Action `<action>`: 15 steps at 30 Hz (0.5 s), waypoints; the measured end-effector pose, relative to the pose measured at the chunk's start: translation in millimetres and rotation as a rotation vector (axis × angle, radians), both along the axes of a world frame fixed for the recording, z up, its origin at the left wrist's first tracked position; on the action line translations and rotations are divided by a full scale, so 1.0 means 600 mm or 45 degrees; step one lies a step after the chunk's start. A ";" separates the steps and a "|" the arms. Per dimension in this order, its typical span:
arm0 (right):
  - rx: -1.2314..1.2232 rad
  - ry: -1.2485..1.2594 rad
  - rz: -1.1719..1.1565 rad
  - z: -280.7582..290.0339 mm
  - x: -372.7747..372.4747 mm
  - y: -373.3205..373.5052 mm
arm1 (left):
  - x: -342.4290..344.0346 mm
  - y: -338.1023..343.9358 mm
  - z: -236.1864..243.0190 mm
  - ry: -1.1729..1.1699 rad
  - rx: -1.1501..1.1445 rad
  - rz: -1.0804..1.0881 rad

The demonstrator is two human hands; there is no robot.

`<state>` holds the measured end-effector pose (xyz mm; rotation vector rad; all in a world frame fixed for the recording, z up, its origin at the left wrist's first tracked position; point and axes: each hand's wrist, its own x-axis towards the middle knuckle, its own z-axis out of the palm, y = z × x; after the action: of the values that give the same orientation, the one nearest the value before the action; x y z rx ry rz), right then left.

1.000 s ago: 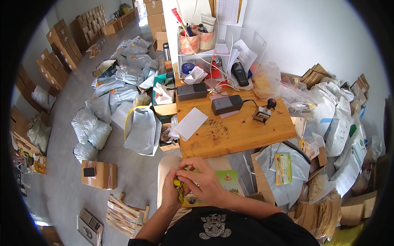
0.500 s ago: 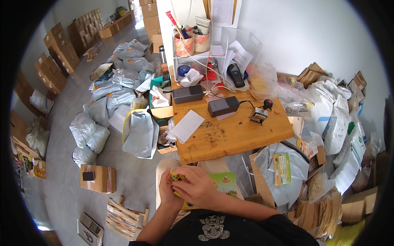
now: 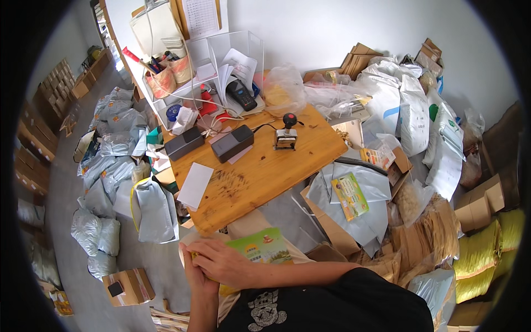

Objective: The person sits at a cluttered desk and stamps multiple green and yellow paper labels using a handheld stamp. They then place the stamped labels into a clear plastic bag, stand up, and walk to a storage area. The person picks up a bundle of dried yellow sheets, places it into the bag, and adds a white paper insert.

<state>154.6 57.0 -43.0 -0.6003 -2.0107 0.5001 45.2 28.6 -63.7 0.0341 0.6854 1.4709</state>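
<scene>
Head | left hand (image 3: 197, 281), right hand (image 3: 221, 261) curled round yellow wrapper (image 3: 194, 255) – mostly hidden | green pack (image 3: 265, 247) beside – table (image 3: 271, 174) ahead

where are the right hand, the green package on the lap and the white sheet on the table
right hand (image 3: 222, 263), head view, back of the hand
green package (image 3: 263, 247), head view, printed face
white sheet (image 3: 195, 186), head view, middle

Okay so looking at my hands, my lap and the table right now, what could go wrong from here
The yellow item, mostly hidden between your left hand and right hand, might slip, since your fingers block the view of it. The green package lies loose on your legs and could slide off if you shift. The white sheet sits at the left edge of the wooden table, so a bump might knock it down.
</scene>
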 end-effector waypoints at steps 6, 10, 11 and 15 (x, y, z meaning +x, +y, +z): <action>-0.066 0.055 0.018 -0.012 0.009 0.006 | 0.006 0.013 0.001 -0.033 -0.141 -0.019; -0.132 0.104 0.097 -0.009 0.036 0.010 | 0.014 0.026 0.007 -0.021 -0.275 -0.015; -0.143 0.123 0.116 -0.011 0.045 0.014 | 0.012 0.031 0.009 -0.061 -0.290 -0.041; -0.144 0.281 0.189 0.006 0.096 0.031 | 0.000 0.044 0.000 -0.222 -0.137 -0.115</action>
<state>212.4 75.9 -39.5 -0.4444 -1.8333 0.7417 45.1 54.9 -63.7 -0.1429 0.6120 1.3314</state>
